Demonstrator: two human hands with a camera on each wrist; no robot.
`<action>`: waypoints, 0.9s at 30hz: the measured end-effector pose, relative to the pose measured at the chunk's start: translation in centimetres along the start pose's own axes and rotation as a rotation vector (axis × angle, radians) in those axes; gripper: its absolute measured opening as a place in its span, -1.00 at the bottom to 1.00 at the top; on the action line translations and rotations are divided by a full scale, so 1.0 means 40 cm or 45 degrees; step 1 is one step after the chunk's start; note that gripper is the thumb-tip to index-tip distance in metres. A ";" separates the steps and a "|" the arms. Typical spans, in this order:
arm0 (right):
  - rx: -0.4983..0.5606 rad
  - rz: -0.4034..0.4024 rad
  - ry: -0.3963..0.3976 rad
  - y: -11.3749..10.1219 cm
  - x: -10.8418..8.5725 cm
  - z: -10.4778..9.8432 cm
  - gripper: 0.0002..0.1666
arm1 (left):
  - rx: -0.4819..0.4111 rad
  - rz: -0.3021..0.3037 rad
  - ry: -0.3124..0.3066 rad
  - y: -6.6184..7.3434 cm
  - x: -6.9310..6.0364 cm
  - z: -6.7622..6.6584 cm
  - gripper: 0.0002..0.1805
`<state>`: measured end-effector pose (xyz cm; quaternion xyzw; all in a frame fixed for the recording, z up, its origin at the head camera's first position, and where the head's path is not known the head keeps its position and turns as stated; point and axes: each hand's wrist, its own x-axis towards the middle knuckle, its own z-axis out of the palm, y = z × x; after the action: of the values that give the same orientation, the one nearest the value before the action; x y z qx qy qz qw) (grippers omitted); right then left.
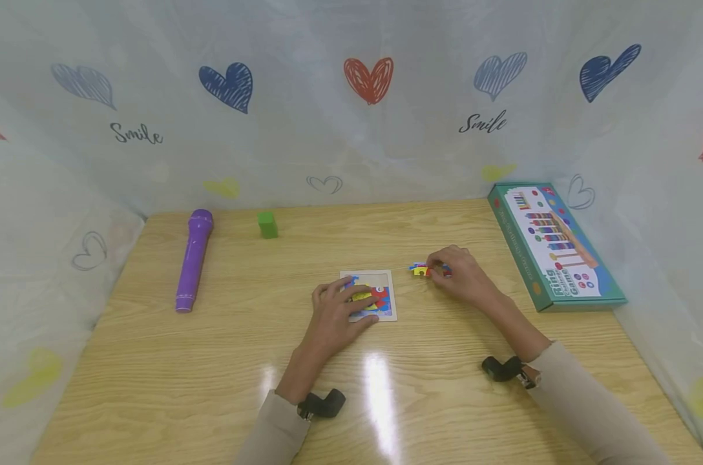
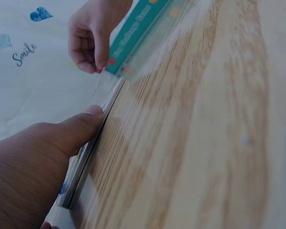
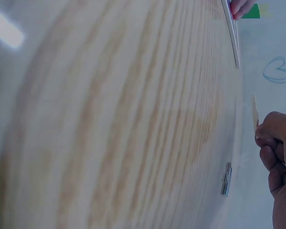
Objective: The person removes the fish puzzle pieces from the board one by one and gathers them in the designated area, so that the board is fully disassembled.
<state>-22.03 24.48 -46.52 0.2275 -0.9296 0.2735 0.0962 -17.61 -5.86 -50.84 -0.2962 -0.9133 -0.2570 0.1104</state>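
Well to the left of the left hand's fingers, toward the far side of the wooden table [image 1: 241, 361], lies a purple microphone [image 1: 194, 261]. A green block [image 1: 267, 225] stands nearer to those fingers, beyond them and to their left.

The left hand [image 1: 335, 318] rests on the puzzle board [image 1: 393, 298], its fingers extended and spread across the yellow, red and blue picture, its thumb along the near side. A pale patch shows in the board's far right part, just beyond the fingertips.

To the right of the board, the right hand [image 1: 461, 276] pinches a thin puzzle piece [image 3: 255, 110] between thumb and forefinger, the other fingers curled in; the piece is held up off the table. Below these fingers, small loose pieces [image 3: 226, 180] lie on the wood. Farther right, apart from the fingers, a green game box [image 1: 561, 248] lies flat, its printed lid upward.
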 end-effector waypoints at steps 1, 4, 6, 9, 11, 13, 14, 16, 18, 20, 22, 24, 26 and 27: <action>-0.002 -0.002 0.001 0.002 -0.001 -0.001 -0.88 | 0.001 0.002 0.001 0.000 0.000 0.000 -0.59; -0.015 -0.010 0.006 0.011 -0.003 -0.002 -0.87 | 0.002 -0.001 -0.004 0.000 0.001 0.000 -0.59; -0.021 -0.014 0.010 0.017 -0.005 -0.002 -0.85 | 0.002 -0.007 -0.013 0.001 0.001 -0.001 -0.59; -0.020 -0.023 0.017 0.023 -0.007 -0.003 -0.84 | 0.008 -0.013 -0.022 0.002 0.001 -0.003 -0.58; -0.014 -0.029 0.019 0.027 -0.008 -0.004 -0.84 | 0.012 -0.012 -0.024 0.003 0.001 -0.003 -0.58; -0.009 -0.038 0.022 0.028 -0.007 -0.006 -0.85 | 0.015 -0.010 -0.024 0.003 0.001 -0.004 -0.58; -0.011 -0.040 0.021 0.029 -0.007 -0.007 -0.86 | 0.016 -0.006 -0.018 0.003 0.000 -0.003 -0.59; -0.017 -0.043 0.017 0.032 -0.007 -0.007 -0.86 | 0.017 -0.007 -0.020 0.003 0.000 -0.004 -0.59; -0.024 -0.044 0.013 0.034 -0.007 -0.007 -0.86 | 0.015 -0.007 -0.022 0.003 0.001 -0.004 -0.59; -0.027 -0.036 0.005 0.036 -0.007 -0.007 -0.85 | 0.014 -0.006 -0.023 0.003 0.001 -0.004 -0.59; -0.030 -0.024 0.001 0.039 -0.008 -0.006 -0.85 | 0.013 -0.008 -0.028 0.003 0.002 -0.004 -0.59; -0.036 -0.012 -0.003 0.041 -0.008 -0.005 -0.85 | 0.014 -0.005 -0.028 0.002 0.002 -0.004 -0.59; -0.043 -0.007 -0.002 0.044 -0.009 -0.004 -0.86 | 0.016 -0.001 -0.026 0.003 0.002 -0.004 -0.59; -0.047 -0.007 -0.002 0.046 -0.009 -0.004 -0.86 | 0.015 -0.002 -0.030 0.003 0.002 -0.004 -0.59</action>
<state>-22.58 26.07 -47.36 0.2284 -0.9340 0.2557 0.1003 -17.60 -5.83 -50.63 -0.2977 -0.9162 -0.2483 0.1013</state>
